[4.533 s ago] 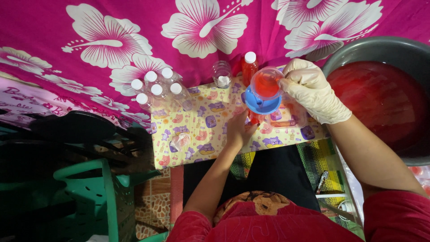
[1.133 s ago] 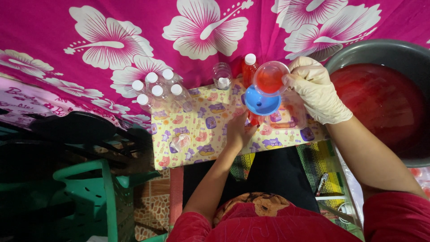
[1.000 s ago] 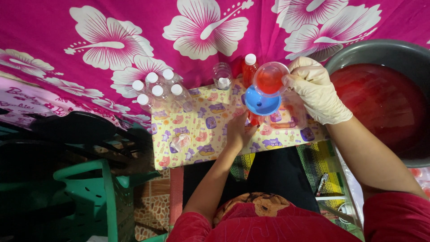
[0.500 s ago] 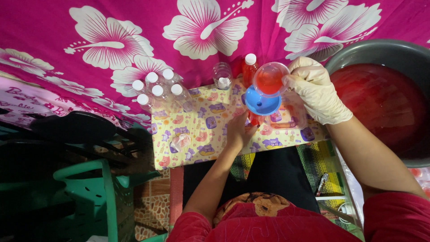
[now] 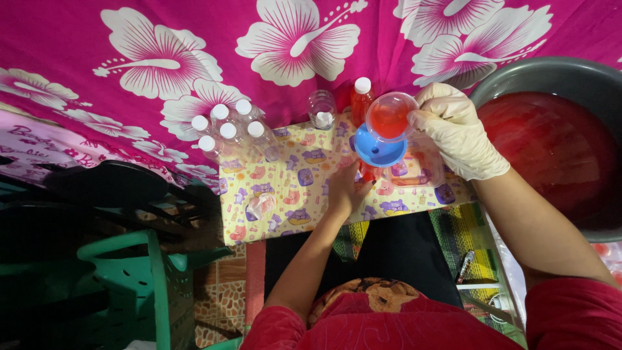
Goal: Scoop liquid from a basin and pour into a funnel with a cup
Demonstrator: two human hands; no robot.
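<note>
My right hand (image 5: 457,128), in a pale glove, tilts a small clear cup (image 5: 391,117) of red liquid over a blue funnel (image 5: 378,149). The funnel sits in a bottle (image 5: 369,172) that my bare left hand (image 5: 346,191) grips low on its body; most of the bottle is hidden. Both stand on a yellow patterned board (image 5: 291,188) across my lap. A capped bottle of red liquid (image 5: 360,98) stands just behind the funnel.
Several empty capped clear bottles (image 5: 227,133) cluster at the board's far left, and an open one (image 5: 322,109) stands beside them. A large grey basin of red liquid (image 5: 557,136) sits to the right. A green plastic chair (image 5: 139,285) stands at lower left. Pink flowered cloth (image 5: 214,58) lies behind.
The cup has risen and tipped further over the funnel since the oldest frame. Over the last second nothing has visibly moved.
</note>
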